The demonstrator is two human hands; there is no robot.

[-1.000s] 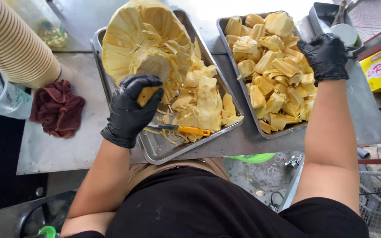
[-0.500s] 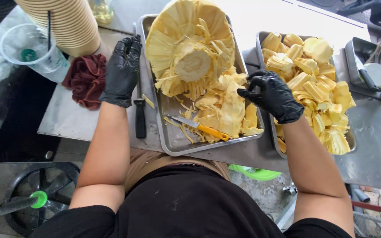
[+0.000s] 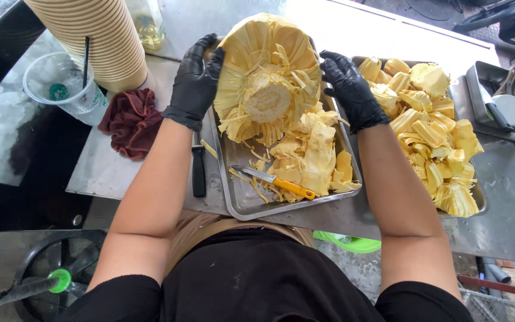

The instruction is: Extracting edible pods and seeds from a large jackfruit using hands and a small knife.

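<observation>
Jackfruit half (image 3: 267,80) is gripped between two black-gloved hands, left hand (image 3: 195,80) and right hand (image 3: 349,88) pressed against its sides, above a metal tray (image 3: 239,200). An orange-handled knife (image 3: 276,182) lies below the hands.

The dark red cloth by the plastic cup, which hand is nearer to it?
Left. The left hand grips the jackfruit half's left side, just right of the dark red cloth. The right hand is on the fruit's far side.
</observation>
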